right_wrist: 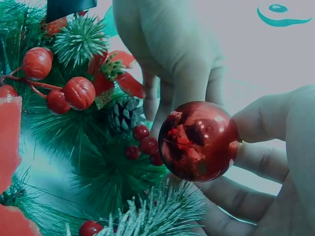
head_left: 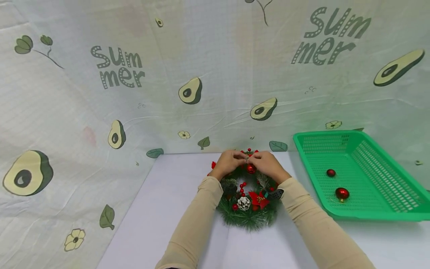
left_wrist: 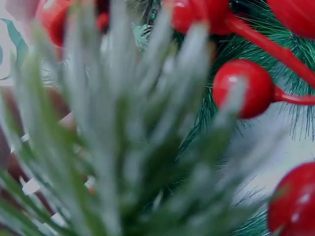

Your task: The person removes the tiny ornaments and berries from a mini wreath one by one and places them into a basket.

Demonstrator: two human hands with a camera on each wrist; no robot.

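A green wreath (head_left: pixel 250 219) lies on the white table, trimmed with red berries (right_wrist: pixel 148 145), a pine cone (head_left: pixel 243 203) and a red poinsettia (head_left: pixel 258 200). Over its far rim both hands meet, fingertips close together. My right hand (head_left: pixel 266 163) pinches a shiny red bauble (right_wrist: pixel 199 142) by its cap between thumb and fingers, the ball hanging just below them. My left hand (head_left: pixel 229 163) has bent fingers at the wreath's upper rim, behind the bauble in the right wrist view; its fingertips are partly hidden. Frosted needles (left_wrist: pixel 133 128) block much of the left wrist view.
A green plastic basket (head_left: pixel 376 216) stands to the right, with two more red baubles inside, one larger (head_left: pixel 342 193) and one smaller (head_left: pixel 330 172). Behind the table (head_left: pixel 178 186) hangs a pale cloth (head_left: pixel 221 74) printed with avocados.
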